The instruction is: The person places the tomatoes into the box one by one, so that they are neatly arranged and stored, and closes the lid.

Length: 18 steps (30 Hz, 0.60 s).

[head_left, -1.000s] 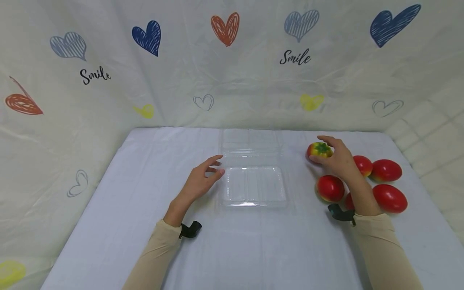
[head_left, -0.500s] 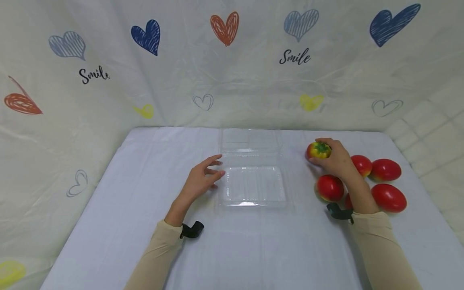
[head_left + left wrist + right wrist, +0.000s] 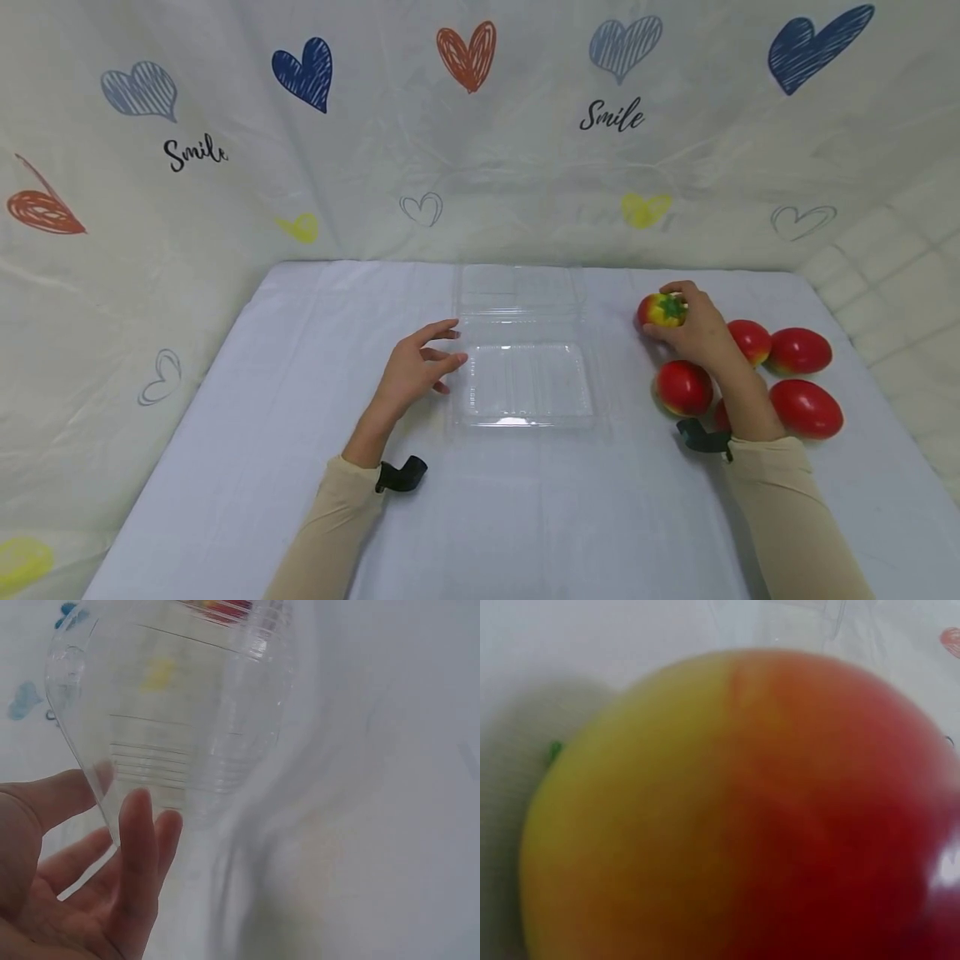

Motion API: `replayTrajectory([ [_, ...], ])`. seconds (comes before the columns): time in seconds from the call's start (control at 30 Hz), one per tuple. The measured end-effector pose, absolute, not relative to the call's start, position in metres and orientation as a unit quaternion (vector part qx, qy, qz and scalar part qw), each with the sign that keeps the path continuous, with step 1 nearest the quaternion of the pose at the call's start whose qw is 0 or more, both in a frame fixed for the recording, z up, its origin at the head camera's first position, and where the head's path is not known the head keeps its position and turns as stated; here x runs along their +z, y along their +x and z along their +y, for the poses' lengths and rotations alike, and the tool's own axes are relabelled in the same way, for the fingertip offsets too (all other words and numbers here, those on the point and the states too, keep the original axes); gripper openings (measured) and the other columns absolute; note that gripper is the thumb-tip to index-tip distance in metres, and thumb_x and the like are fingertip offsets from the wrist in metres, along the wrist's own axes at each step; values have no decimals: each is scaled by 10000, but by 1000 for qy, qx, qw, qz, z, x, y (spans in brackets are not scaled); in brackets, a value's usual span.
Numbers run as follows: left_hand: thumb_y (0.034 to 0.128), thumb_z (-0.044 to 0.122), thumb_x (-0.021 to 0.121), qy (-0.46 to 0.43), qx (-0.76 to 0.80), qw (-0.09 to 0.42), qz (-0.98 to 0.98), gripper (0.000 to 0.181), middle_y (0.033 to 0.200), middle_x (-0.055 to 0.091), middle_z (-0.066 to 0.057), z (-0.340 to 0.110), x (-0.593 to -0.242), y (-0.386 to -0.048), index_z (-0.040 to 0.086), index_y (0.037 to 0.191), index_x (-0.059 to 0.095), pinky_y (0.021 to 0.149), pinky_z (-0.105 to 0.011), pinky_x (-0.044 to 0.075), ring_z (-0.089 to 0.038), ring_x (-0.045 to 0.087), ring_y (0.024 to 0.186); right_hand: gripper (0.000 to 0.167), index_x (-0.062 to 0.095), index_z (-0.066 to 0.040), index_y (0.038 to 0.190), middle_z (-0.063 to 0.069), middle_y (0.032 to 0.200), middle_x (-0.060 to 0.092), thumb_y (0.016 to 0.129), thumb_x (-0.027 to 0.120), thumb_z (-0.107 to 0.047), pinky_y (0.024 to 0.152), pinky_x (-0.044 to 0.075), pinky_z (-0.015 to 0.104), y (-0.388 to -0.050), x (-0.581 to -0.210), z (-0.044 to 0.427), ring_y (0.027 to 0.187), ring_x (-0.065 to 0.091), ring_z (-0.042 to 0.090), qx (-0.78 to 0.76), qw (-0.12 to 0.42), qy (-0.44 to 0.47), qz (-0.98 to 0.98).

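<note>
Moved since 1.0 s ago: we see the right hand (image 3: 703, 332) close in tighter around its fruit; left hand (image 3: 411, 371) stays about put.
Right grip: we read thumb and fingers curled on opposite sides of the calyx-topped red-yellow fruit (image 3: 660, 310), gap filled by it.
Held fruit spot: far right part of the white tablecloth (image 3: 480, 517), right of the clamshell; raised or resting, we can't tell.
Left grip: fingers loosely bent, thumb well apart from them, either side of the clamshell's left edge; firm contact, we can't tell.
Clear plastic clamshell (image 3: 525, 383): mid-table, lid (image 3: 517, 287) folded back.
Other fruits: we count a round red fruit (image 3: 683, 388) nearest the held one, another (image 3: 750, 340) behind the wrist, two oval red fruits (image 3: 800, 350) at far right, one mostly hidden under the forearm.
Backdrop: heart-print cloth (image 3: 525, 158), "Smile" lettering.
</note>
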<state>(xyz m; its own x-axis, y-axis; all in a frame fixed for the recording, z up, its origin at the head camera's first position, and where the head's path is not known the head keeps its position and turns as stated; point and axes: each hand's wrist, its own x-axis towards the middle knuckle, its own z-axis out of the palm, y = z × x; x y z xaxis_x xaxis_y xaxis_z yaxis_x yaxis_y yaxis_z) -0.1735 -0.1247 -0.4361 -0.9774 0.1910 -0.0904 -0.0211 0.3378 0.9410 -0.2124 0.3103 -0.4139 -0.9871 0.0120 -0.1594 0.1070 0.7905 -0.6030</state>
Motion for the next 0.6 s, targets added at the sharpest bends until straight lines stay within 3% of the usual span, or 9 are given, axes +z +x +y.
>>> replayTrajectory([
  [0.17, 919, 167, 798, 48, 606, 107, 787, 637, 1467, 619, -109, -125, -436, -173, 181, 1507, 554, 631, -351, 639, -247, 744, 1059, 857, 211, -74, 1594, 325, 1593, 293, 969, 731, -345, 1107, 409, 740, -212, -413, 310, 1358, 376, 533, -333, 78, 47, 939],
  [0.4, 948, 73, 738, 41, 633, 135, 761, 623, 1504, 575, -138, -126, -433, -172, 159, 1528, 526, 685, -349, 651, -370, 697, 1137, 929, 172, -120, 1624, 282, 1638, 290, 953, 731, -436, 1101, 431, 720, -212, -411, 308, 1437, 345, 526, -347, 74, 58, 933],
  [0.6, 952, 48, 723, 39, 641, 147, 753, 632, 1523, 553, -146, -126, -431, -171, 155, 1539, 513, 701, -357, 653, -341, 687, 1117, 973, 114, -258, 1684, 288, 1645, 282, 953, 726, -456, 1095, 416, 742, -211, -408, 304, 1448, 323, 535, -351, 75, 37, 933],
])
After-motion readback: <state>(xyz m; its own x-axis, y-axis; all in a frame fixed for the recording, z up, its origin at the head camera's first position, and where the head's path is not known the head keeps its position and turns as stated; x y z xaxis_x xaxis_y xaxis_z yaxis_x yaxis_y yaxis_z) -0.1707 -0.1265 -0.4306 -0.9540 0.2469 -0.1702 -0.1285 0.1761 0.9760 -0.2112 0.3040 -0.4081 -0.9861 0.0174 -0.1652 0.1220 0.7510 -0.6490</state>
